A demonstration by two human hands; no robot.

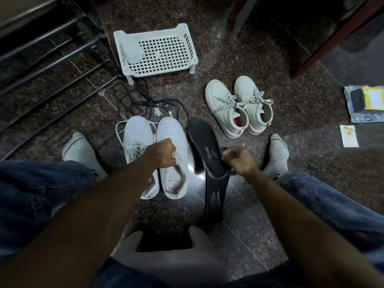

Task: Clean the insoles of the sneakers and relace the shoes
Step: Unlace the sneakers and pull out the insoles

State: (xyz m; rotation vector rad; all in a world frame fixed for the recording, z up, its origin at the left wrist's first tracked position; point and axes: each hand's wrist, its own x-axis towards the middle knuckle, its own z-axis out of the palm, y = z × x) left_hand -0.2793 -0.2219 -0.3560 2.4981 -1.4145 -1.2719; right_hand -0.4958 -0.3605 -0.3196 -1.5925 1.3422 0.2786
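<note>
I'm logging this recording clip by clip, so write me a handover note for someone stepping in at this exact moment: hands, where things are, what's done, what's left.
Left hand: grips the tongue area of the unlaced white sneaker.
Right hand: holds a black insole lifted beside that sneaker.
A second black insole lies on the floor below the right hand.
The other white sneaker of the pair stands beside it on its left, with a lace in it.
Black laces lie loose on the floor ahead; a laced grey pair stands to the right.
Done: both insoles out. Cleaning cannot be judged.
Left: refit the insoles, relace.
</note>
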